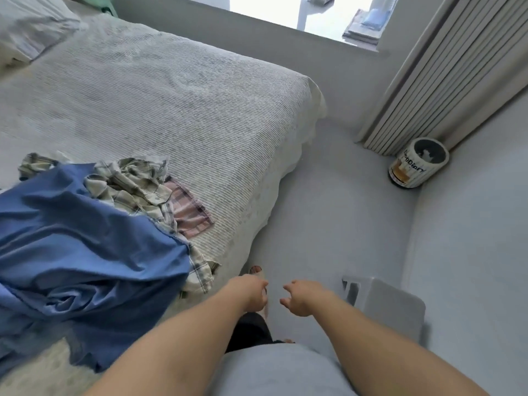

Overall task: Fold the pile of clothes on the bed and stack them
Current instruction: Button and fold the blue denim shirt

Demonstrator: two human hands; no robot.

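Both hands empty beside the bed

The clothes pile [94,232] lies on the bed [177,104], left of the loosely curled left hand [251,292], nearer than the right hand [300,298].

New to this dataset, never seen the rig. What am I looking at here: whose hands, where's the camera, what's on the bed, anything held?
There is no robot. A person wears one wide-angle camera on the head, looking forward and down, so the two bare forearms come in from the bottom edge. The left hand and the right hand hang over the floor beside the bed, fingers loosely curled, holding nothing. On the bed lies an unfolded pile: a blue garment on top, a crumpled plaid shirt under and beside it, and a pink checked piece sticking out. No folded stack is visible. On the floor stand a printed cylindrical container by the curtain and a grey stool.
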